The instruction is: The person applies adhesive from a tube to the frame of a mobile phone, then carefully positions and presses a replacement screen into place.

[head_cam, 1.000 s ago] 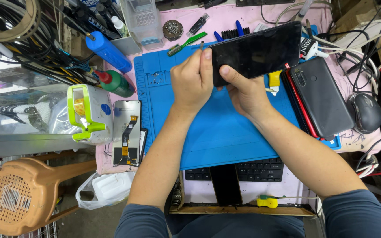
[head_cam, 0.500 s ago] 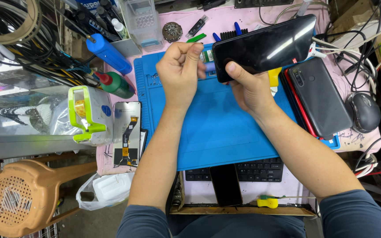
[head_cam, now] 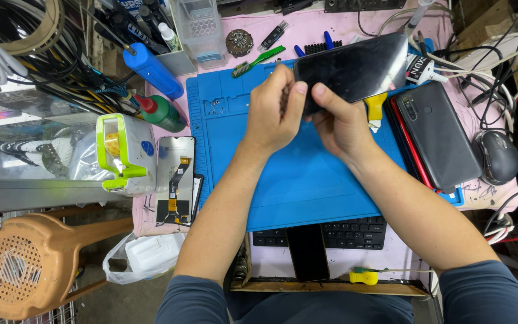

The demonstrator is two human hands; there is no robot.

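The black phone screen panel (head_cam: 355, 72) tilts above the blue work mat (head_cam: 295, 180), extending toward 2 o'clock from the grip. The right hand (head_cam: 340, 123) pinches its lower-left corner; the left hand (head_cam: 271, 111), curled closed, touches that same corner. A dark phone (head_cam: 442, 135) lies at 3 o'clock.

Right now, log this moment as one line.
left hand: fingertips at phone screen edge | right hand: holds black phone screen | under: blue mat | beside: dark phone

Phone repair bench — blue work mat (head_cam: 307, 180), loose screen part (head_cam: 175, 180), cables (head_cam: 43, 48).
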